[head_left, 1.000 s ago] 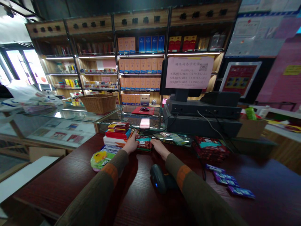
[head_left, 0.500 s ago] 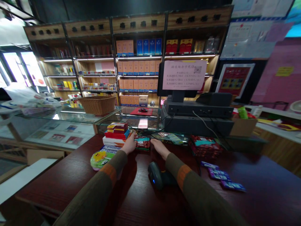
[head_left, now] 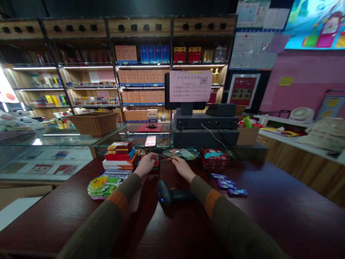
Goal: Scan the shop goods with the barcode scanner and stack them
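My left hand point(head_left: 147, 164) lies curled over a small stack of red and teal snack packets point(head_left: 156, 163) at the far edge of the dark wooden counter point(head_left: 269, 208). A short way right of that stack, my right hand point(head_left: 180, 166) rests low on the counter with its fingers stretched out and nothing in them. A stack of red, white and blue boxes point(head_left: 120, 155) stands right beside my left hand. A black barcode scanner point(head_left: 165, 192) lies between my forearms.
A yellow duck packet point(head_left: 104, 183) lies at the left. Red packets point(head_left: 214, 158) and small purple packets point(head_left: 228, 184) lie at the right. Behind stand a cash register point(head_left: 205, 126) with a pink sign point(head_left: 190, 86), a wicker basket point(head_left: 93, 122) on a glass case, and stocked shelves.
The view has swung to the right. My right hand has come off the right side of the snack packets and now sits apart from them. My left hand stays on them.
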`<act>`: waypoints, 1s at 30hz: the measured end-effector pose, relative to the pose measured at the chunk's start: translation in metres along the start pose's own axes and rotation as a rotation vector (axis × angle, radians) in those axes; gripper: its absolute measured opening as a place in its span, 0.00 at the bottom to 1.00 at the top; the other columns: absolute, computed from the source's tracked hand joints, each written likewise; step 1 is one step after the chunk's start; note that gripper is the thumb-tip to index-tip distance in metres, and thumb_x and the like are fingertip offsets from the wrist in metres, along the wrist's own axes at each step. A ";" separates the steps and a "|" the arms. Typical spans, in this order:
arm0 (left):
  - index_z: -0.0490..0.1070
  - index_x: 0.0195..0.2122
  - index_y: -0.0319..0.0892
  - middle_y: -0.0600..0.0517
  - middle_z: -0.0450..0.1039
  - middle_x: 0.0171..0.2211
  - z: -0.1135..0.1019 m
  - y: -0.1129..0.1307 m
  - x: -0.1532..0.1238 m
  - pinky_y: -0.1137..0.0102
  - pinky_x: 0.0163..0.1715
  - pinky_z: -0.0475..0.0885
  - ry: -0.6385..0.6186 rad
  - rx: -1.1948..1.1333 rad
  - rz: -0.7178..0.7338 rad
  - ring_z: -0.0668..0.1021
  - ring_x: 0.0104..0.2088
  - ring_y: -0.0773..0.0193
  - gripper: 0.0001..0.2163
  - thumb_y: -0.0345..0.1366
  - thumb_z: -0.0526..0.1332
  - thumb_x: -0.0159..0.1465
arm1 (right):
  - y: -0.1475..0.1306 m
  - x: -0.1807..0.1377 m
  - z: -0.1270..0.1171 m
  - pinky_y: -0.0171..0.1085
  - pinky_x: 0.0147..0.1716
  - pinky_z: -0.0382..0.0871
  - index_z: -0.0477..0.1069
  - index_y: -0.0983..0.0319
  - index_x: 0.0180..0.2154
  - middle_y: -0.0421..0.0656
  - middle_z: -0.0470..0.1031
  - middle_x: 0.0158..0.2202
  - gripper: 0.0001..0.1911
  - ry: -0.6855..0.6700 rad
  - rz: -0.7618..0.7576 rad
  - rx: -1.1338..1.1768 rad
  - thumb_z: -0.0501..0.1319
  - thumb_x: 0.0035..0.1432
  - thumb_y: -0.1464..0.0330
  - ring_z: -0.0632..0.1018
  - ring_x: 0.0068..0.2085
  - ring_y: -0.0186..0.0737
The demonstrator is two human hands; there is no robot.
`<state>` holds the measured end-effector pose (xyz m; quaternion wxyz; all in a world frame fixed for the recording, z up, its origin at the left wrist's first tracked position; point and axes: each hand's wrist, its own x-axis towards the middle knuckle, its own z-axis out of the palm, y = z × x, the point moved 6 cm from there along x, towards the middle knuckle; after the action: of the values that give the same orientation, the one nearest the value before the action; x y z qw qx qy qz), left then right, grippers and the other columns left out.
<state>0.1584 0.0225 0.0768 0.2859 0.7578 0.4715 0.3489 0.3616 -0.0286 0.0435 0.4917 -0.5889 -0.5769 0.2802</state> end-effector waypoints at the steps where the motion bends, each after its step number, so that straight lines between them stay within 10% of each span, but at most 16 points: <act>1: 0.75 0.47 0.39 0.47 0.81 0.42 0.005 0.005 0.000 0.69 0.44 0.76 -0.013 -0.005 0.008 0.82 0.42 0.62 0.19 0.22 0.56 0.56 | 0.001 -0.003 -0.008 0.47 0.64 0.56 0.78 0.53 0.47 0.41 0.77 0.54 0.15 0.012 -0.005 -0.003 0.60 0.59 0.62 0.71 0.60 0.48; 30: 0.70 0.56 0.36 0.41 0.74 0.56 0.176 0.132 0.036 0.63 0.59 0.68 -0.230 -0.055 0.213 0.76 0.56 0.57 0.24 0.22 0.59 0.57 | 0.048 -0.042 -0.259 0.46 0.60 0.62 0.78 0.57 0.49 0.44 0.80 0.51 0.18 0.457 -0.045 -0.235 0.58 0.59 0.66 0.76 0.55 0.46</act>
<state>0.3778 -0.0147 0.0822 0.3201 0.8302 0.3430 0.3010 0.6056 -0.1283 0.0834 0.5438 -0.6771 -0.4922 0.0601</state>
